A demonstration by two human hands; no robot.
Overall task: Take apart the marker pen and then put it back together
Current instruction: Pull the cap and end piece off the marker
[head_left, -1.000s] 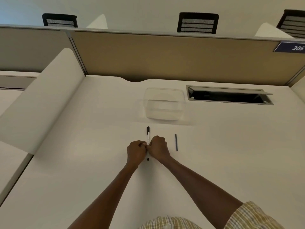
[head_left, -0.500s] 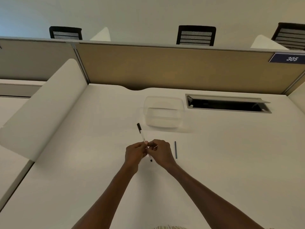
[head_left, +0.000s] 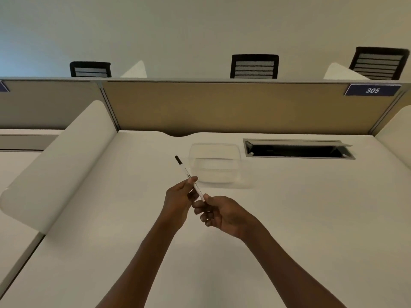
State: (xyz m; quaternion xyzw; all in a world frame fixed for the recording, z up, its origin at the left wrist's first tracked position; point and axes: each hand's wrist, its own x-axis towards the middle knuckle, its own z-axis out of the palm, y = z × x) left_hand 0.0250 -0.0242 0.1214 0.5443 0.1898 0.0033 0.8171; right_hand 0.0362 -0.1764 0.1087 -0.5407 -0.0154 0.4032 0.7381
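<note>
Head view: the marker pen [head_left: 189, 177] is held above the white desk [head_left: 289, 207], slanting toward 11 o'clock with its black cap end uppermost. The left hand [head_left: 178, 202] pinches the barrel near its middle; the right hand [head_left: 222, 215] pinches the lower end, its other fingers curled. A clear plastic container [head_left: 214, 165] sits at 1 o'clock of the hands (near them), and an open cable hatch [head_left: 298, 148] lies farther toward 2 o'clock.

Left hand [head_left: 178, 202] and right hand [head_left: 224, 215] pinching marker pen [head_left: 189, 177], above desk [head_left: 289, 218]
</note>
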